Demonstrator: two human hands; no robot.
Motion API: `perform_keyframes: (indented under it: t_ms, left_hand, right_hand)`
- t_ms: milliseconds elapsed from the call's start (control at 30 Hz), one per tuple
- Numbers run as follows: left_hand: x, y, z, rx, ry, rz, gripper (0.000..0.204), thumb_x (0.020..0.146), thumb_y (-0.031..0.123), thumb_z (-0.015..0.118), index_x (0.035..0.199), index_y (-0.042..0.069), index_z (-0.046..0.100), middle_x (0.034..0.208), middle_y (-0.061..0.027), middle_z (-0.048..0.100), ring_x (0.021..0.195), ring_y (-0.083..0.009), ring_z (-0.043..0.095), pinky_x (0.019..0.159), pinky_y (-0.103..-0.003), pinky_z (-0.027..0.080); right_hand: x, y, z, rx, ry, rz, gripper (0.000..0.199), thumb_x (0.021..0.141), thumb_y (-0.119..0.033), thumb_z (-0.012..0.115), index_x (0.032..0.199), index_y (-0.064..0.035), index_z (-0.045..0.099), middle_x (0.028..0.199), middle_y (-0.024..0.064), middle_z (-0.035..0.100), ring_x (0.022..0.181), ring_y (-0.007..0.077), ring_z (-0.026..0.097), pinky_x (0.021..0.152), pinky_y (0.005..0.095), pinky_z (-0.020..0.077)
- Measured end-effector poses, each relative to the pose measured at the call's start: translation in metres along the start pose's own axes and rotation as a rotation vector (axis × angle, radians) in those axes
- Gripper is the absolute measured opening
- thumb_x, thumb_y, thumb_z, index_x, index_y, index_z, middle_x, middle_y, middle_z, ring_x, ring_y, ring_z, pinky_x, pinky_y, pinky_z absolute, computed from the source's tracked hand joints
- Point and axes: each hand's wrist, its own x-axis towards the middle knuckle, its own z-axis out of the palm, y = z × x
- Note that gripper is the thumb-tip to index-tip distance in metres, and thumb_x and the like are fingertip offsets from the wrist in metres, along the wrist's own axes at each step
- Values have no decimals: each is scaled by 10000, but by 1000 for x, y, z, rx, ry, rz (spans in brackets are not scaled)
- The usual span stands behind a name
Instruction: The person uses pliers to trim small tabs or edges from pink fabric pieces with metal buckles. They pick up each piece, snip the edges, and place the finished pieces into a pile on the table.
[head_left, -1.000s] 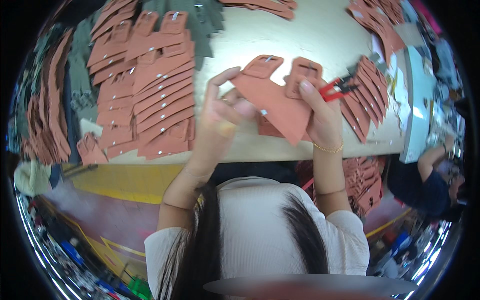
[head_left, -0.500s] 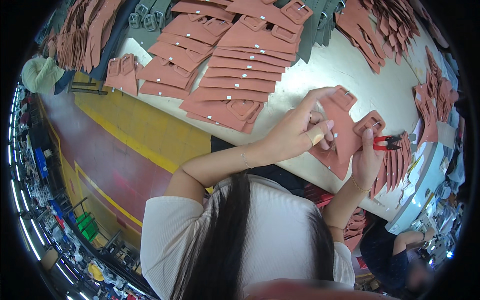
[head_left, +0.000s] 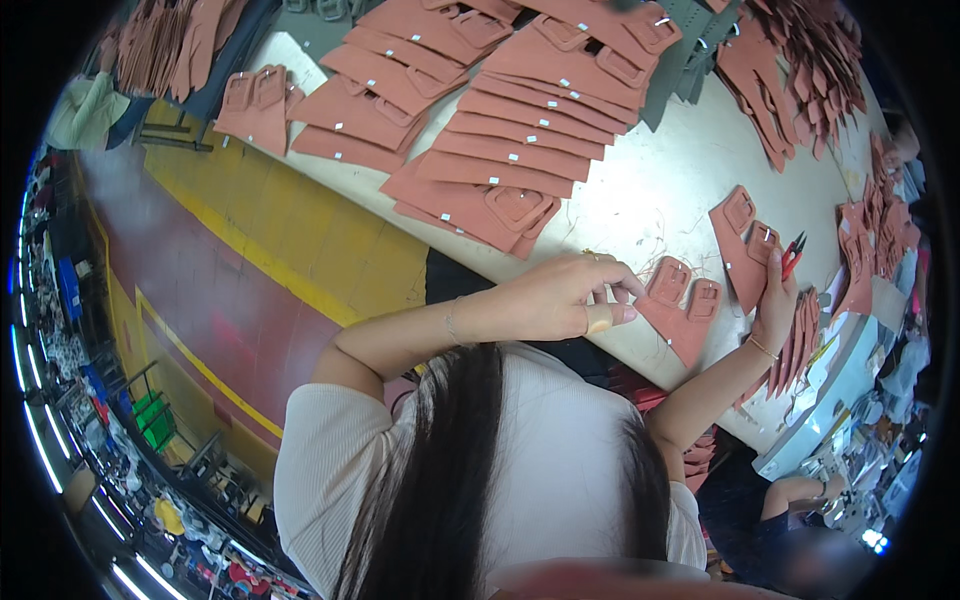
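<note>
My left hand (head_left: 580,297) is above the table's near edge, its fingers loosely bent and apart with nothing visible between them; a tan bandage wraps the thumb. Just right of its fingertips lies a salmon-coloured strap piece (head_left: 678,330) with two covered square buckles. Farther right, my right hand (head_left: 775,305) grips a pair of red thread snips (head_left: 793,258), whose dark blades point away from me. The same hand's fingertips touch the lower buckle of a second salmon strap piece (head_left: 738,262). Whether they pinch this piece is hard to tell.
Overlapping rows of salmon strap pieces (head_left: 520,150) cover the table's left part. Dark green straps (head_left: 690,70) lie behind them. More salmon pieces (head_left: 805,335) are stacked beyond my right wrist. Loose threads lie on the pale tabletop (head_left: 640,205). Another person (head_left: 800,510) works at lower right.
The strap piece between my hands has moved right with my right hand, and my left hand has let go and drawn back left. Another strap piece now shows flat on the table between them.
</note>
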Motion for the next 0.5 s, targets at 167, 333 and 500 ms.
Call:
perform_keyframes:
  t_ms: [167, 333, 500]
  left_hand:
    - [-12, 4, -12, 95, -55, -112, 242, 888, 269, 666, 944, 33, 670, 761, -71, 615, 687, -180, 561, 639, -313, 463]
    - [-39, 37, -10, -667, -252, 646, 448, 902, 494, 603, 903, 54, 686, 717, -73, 591, 612, -222, 554, 538, -337, 410]
    - [-46, 64, -19, -871, -642, 969, 494, 962, 580, 388, 1199, 209, 612, 635, -29, 441, 486, -169, 432, 460, -317, 297]
  right_hand:
    - [-3, -4, 5, -10, -8, -21, 482, 977, -286, 559, 1319, 51, 515, 1253, 135, 584, 1143, 168, 546, 977, 282, 424]
    - [-4, -2, 7, 40, 0, -28, 479, 975, -286, 564, 1311, 54, 522, 1228, 124, 597, 1116, 149, 550, 969, 275, 420]
    - [-2, 0, 7, -32, 25, -52, 473, 977, -276, 564, 1310, 56, 522, 1199, 107, 608, 1075, 140, 553, 957, 270, 416]
